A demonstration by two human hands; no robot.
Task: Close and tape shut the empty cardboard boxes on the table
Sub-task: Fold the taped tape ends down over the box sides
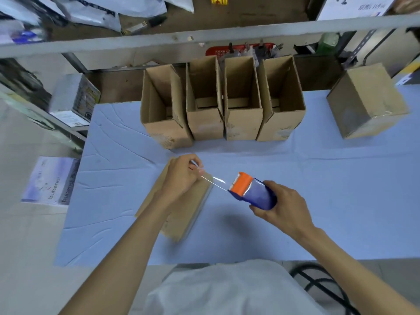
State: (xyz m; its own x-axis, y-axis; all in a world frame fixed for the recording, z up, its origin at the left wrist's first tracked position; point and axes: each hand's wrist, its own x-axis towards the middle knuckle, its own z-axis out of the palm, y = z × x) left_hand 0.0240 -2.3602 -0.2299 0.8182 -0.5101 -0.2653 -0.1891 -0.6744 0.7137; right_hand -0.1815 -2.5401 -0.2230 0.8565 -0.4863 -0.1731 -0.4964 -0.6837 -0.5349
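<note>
Brown box [188, 208], seemingly closed, lies flat. Above it left hand [181, 176] pinches tape [216, 182]; right hand [281, 205] grips dispenser [252, 192] beside, table [341, 189] stretching rightward.

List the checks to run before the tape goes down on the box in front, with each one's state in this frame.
1. Tape end held: the left hand pinches the free end of the tape strip. Ok.
2. Tool held: the right hand grips the tape dispenser. Ok.
3. Strip straight between hand and dispenser: it looks stretched. Ok.
4. Near box shut: it lies flat under the left forearm, which hides the seam. Cannot tell.
5. Strip lined up with the seam: cannot tell.
6. Other boxes sealed: the four open boxes at the back stand with their flaps up. Not ok.
</note>
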